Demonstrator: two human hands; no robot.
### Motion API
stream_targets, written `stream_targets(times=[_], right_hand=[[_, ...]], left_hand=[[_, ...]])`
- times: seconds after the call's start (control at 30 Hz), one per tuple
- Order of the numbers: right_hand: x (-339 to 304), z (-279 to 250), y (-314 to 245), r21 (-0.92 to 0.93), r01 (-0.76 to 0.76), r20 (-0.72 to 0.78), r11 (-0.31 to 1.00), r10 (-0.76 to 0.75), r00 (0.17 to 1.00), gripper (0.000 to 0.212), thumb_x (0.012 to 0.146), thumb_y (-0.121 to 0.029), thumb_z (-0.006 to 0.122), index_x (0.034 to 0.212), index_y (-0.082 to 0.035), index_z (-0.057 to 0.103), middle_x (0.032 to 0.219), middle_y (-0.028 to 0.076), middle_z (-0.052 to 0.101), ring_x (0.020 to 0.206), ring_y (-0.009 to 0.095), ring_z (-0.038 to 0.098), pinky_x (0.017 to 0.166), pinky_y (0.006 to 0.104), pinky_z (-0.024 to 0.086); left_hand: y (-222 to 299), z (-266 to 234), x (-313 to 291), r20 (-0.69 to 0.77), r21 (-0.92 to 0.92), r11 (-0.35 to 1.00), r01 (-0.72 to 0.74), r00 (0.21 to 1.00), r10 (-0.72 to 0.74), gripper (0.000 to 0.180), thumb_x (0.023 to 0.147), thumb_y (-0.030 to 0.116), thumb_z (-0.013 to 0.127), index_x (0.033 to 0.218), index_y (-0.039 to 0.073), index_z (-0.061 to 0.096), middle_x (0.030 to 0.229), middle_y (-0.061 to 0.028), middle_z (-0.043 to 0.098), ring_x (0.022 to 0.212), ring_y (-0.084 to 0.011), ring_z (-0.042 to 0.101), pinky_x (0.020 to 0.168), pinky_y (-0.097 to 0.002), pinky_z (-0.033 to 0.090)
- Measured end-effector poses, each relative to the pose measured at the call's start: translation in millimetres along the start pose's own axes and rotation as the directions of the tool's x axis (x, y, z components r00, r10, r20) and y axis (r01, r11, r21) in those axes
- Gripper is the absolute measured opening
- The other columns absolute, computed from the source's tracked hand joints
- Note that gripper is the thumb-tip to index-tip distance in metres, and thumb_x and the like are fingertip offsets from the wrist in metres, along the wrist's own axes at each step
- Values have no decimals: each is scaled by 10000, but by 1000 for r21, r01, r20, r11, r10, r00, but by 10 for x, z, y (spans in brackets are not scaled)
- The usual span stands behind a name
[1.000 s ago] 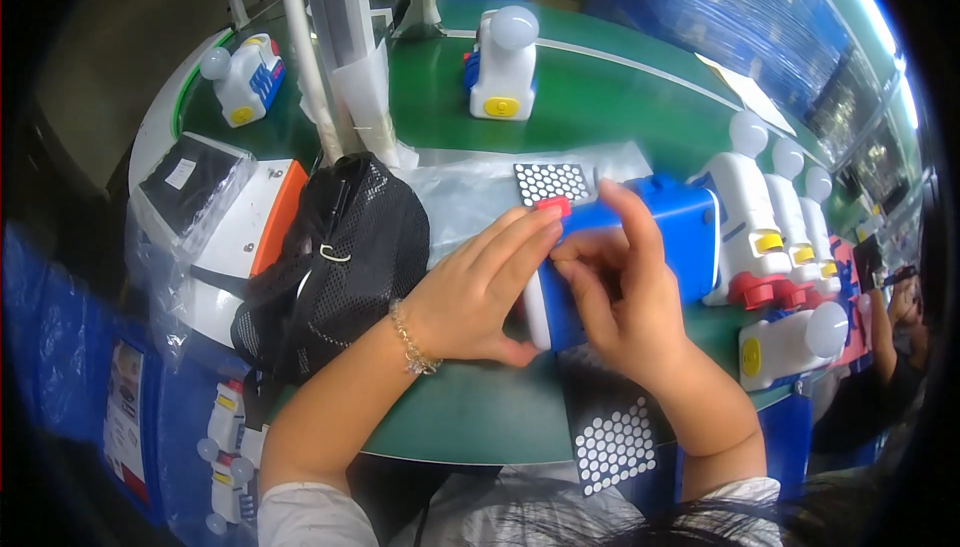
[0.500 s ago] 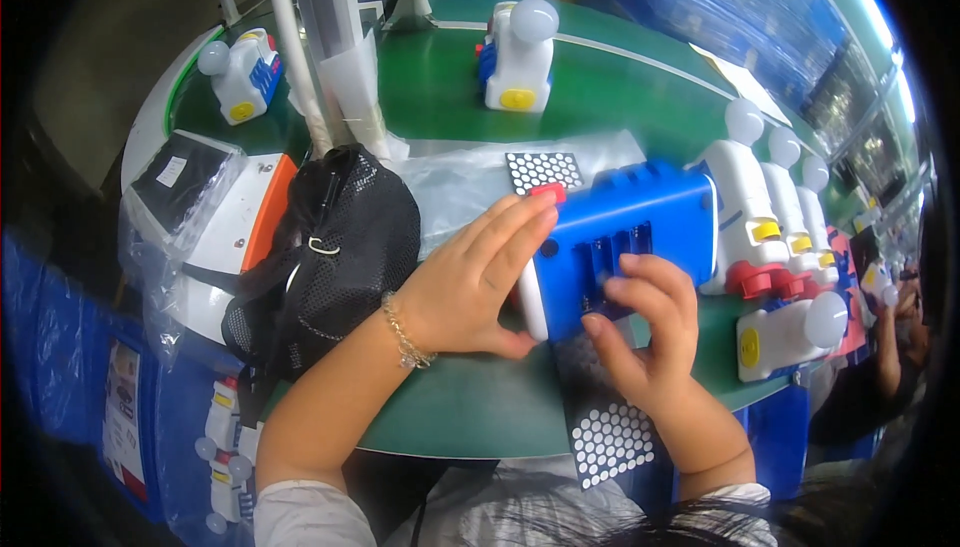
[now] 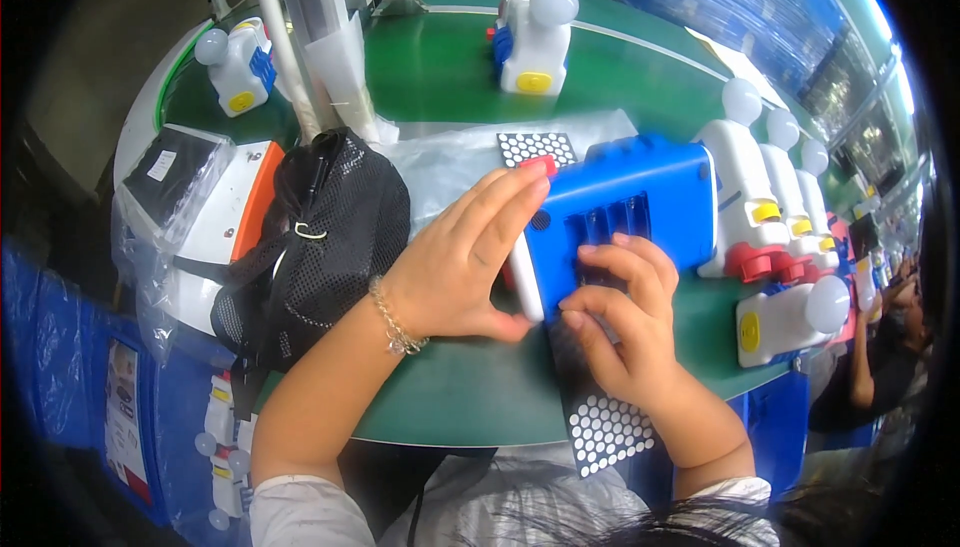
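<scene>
A blue-and-white plastic toy (image 3: 670, 215) lies on its side in front of me, with its open battery compartment (image 3: 628, 215) facing up. My left hand (image 3: 455, 257) grips its left end, fingers over the top corner by a red part and thumb at the lower corner. Over the near part of the compartment, my right hand (image 3: 630, 322) has its fingers curled and thumb close to the index finger. Whatever these fingertips may hold is hidden. A black sheet with white dots (image 3: 610, 435) hangs over the table edge below the right hand; another dotted sheet (image 3: 535, 149) shows behind the toy.
Several white toys with round bulbs (image 3: 735, 197) stand at the right, one more (image 3: 790, 327) lies nearer. Others stand at the back (image 3: 535, 47) and far left (image 3: 240, 72). A black mesh bag (image 3: 345, 247), clear plastic film (image 3: 450, 162) and a white post (image 3: 325, 37) occupy the left.
My right hand's fingers have drawn left and toward the compartment's near edge, with the thumb and index finger closer together. My left hand keeps its grip; the view has shifted slightly.
</scene>
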State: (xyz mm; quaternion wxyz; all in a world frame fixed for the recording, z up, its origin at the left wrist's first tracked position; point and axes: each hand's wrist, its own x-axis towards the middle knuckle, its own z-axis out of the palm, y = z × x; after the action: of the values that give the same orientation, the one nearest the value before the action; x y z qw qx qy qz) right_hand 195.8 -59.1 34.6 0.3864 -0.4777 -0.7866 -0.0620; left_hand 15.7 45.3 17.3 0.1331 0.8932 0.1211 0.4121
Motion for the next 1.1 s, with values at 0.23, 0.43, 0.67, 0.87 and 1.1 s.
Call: stream_targets(times=[0.23, 0.43, 0.67, 0.87, 1.1], right_hand=[[-60, 29, 55, -85, 100, -47, 991, -104, 993, 200, 640, -107, 684, 833, -124, 632, 1090, 56, 563, 1065, 272, 475, 877, 398, 303], [-186, -46, -3, -334, 200, -1, 921, -212, 977, 315, 632, -173, 673, 946, -165, 654, 1105, 2, 560, 1080, 221, 477, 903, 400, 271], [-493, -178, -40, -233, 33, 3, 972, -33, 999, 332, 670, -106, 664, 998, -141, 631, 1130, 7, 561, 1045, 219, 511, 874, 383, 336], [-995, -345, 91, 288, -181, 316, 940, 85, 945, 319, 680, -111, 707, 982, -72, 612, 1041, 69, 612, 989, 256, 572, 815, 368, 441], [-1100, -246, -34, 170, -228, 409, 959, 141, 901, 351, 695, -219, 722, 1004, -94, 612, 960, 42, 625, 971, 227, 579, 774, 342, 414]], left_hand=[[24, -3, -4, 7, -3, 1000, 31, 1000, -31, 1056, 469, 198, 795, 1352, 23, 244, 1348, -176, 339, 1199, -359, 384, 1002, -391, 351], [34, 14, -16, 35, 4, 1000, 16, 999, -16, 1052, 468, 201, 795, 1349, 25, 249, 1341, -174, 343, 1195, -365, 384, 1000, -395, 349], [17, 5, -30, 18, 31, 998, 56, 998, -57, 1028, 458, 197, 799, 1331, 39, 280, 1314, -173, 367, 1181, -368, 399, 998, -401, 352], [14, 13, -14, -4, 74, 997, 17, 1000, -17, 1021, 434, 191, 805, 1318, 57, 311, 1304, -164, 379, 1173, -349, 419, 975, -388, 379], [45, 52, -32, -10, 66, 997, 32, 999, -32, 1012, 428, 203, 810, 1311, 68, 336, 1309, -162, 381, 1173, -346, 424, 953, -384, 401]])
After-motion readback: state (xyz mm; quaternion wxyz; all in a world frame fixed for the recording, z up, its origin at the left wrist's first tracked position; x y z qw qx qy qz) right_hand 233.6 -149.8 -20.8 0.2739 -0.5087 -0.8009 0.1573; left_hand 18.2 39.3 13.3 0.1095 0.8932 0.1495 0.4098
